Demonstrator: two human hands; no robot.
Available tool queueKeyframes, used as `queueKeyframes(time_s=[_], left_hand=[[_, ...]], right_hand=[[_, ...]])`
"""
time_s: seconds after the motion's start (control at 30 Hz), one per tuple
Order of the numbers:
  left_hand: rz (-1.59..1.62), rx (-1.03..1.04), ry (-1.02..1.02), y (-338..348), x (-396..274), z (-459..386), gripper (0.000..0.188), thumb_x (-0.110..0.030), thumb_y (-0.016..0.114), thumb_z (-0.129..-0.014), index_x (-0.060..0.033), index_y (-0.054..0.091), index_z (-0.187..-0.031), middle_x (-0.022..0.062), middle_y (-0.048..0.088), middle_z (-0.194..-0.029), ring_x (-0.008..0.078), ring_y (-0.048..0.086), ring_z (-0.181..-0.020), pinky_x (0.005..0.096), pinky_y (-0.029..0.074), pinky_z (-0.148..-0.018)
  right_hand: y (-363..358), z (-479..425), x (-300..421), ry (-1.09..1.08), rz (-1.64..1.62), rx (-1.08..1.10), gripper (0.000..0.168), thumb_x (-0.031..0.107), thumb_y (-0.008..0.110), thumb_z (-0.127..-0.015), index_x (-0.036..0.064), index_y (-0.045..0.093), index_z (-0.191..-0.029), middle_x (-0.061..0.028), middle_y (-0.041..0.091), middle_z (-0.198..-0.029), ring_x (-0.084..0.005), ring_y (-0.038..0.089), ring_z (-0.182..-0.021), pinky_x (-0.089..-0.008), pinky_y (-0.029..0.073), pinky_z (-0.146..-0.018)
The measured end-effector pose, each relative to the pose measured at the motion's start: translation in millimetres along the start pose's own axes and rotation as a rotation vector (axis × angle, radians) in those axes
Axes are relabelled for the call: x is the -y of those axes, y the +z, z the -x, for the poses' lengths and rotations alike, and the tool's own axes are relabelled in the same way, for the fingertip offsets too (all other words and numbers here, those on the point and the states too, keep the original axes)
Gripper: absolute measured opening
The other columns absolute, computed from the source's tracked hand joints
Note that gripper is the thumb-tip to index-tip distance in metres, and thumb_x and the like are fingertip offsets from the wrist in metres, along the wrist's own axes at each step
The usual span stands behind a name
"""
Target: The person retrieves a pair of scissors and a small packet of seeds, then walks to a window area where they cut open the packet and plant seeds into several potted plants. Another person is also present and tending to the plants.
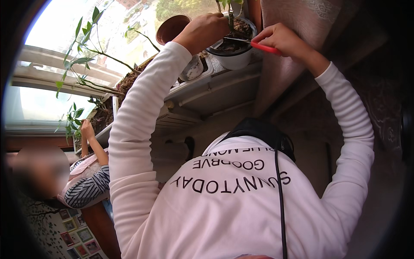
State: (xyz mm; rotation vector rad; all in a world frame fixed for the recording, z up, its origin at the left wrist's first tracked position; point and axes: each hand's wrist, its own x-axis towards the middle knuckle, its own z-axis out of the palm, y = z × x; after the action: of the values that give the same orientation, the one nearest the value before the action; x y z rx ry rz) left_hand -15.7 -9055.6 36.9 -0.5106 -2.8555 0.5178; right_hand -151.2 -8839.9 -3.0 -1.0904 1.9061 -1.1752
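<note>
My right hand (279,40) grips the red looped handle (266,48) of a cutting tool that looks like scissors. Its thin metal blade (237,39) reaches left over the soil of a white plant pot (233,61) with a dark rim. A plant with a ringed stem (231,21) grows upright in that pot; its top is cut off by the picture's edge. My left hand (207,30) is at the stem's left side, above the pot's rim. Its fingertips are turned away, so whether they pinch the stem is hidden.
Left of my hand stands a brown pot (173,29) by the window. A long planter (127,84) holds leaning leafy stems. Another person's hands (87,129) touch a small plant at the far left. A pinkish curtain (281,74) hangs right of the white pot.
</note>
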Motion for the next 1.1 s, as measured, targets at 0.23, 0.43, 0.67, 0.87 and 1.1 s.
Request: queueKeyframes(time_s=[0.23, 0.43, 0.67, 0.87, 1.1], left_hand=[[0.134, -0.064, -0.034, 14.5, -14.4, -7.7, 0.022, -0.007, 0.062, -0.083, -0.0089, 0.068, -0.104, 0.0082, 0.065, -0.100, 0.0264, 0.063, -0.098, 0.0366, 0.053, -0.084], [0.190, -0.055, -0.234, 17.0, 11.9, 21.5, 0.037, -0.006, 0.060, -0.085, -0.0131, 0.067, -0.121, 0.0094, 0.070, -0.092, 0.0275, 0.067, -0.093, 0.0392, 0.054, -0.078], [0.218, 0.043, -0.391, 31.4, 10.2, 20.8, 0.021, -0.014, 0.062, -0.087, -0.0129, 0.070, -0.106, 0.0132, 0.069, -0.088, 0.0316, 0.068, -0.089, 0.0420, 0.054, -0.075], [0.205, -0.005, -0.359, 22.7, 21.9, 26.3, 0.017, -0.013, 0.059, -0.087, -0.0120, 0.071, -0.099, 0.0154, 0.068, -0.090, 0.0334, 0.068, -0.090, 0.0428, 0.053, -0.075], [0.104, -0.034, -0.252, 7.6, 12.1, 24.8, 0.014, -0.005, 0.060, -0.083, -0.0064, 0.067, -0.094, 0.0126, 0.067, -0.090, 0.0325, 0.065, -0.093, 0.0412, 0.053, -0.078]], right_hand=[[-3.8, -4.1, -11.9, 0.019, 0.016, 0.006, 0.024, 0.013, 0.069, -0.081, 0.006, 0.077, -0.102, -0.0049, 0.070, -0.079, -0.0085, 0.058, -0.064, -0.0242, 0.043, -0.050], [1.2, -1.1, 2.7, 0.032, 0.037, 0.034, 0.025, 0.013, 0.069, -0.081, 0.006, 0.077, -0.103, -0.0062, 0.071, -0.082, -0.0095, 0.060, -0.069, -0.0249, 0.046, -0.058], [-1.5, 0.4, -2.3, -0.032, 0.063, 0.009, 0.025, 0.013, 0.069, -0.085, 0.000, 0.074, -0.105, -0.0028, 0.068, -0.078, -0.0049, 0.054, -0.060, -0.0206, 0.040, -0.049], [2.4, -1.1, -0.5, -0.005, 0.045, 0.019, 0.024, 0.013, 0.067, -0.086, 0.001, 0.074, -0.105, -0.0022, 0.068, -0.079, -0.0044, 0.054, -0.061, -0.0200, 0.040, -0.050], [3.1, -1.4, -1.4, 0.033, 0.024, 0.028, 0.025, 0.014, 0.066, -0.087, 0.001, 0.073, -0.107, -0.0019, 0.068, -0.081, -0.0040, 0.055, -0.063, -0.0191, 0.040, -0.051]])
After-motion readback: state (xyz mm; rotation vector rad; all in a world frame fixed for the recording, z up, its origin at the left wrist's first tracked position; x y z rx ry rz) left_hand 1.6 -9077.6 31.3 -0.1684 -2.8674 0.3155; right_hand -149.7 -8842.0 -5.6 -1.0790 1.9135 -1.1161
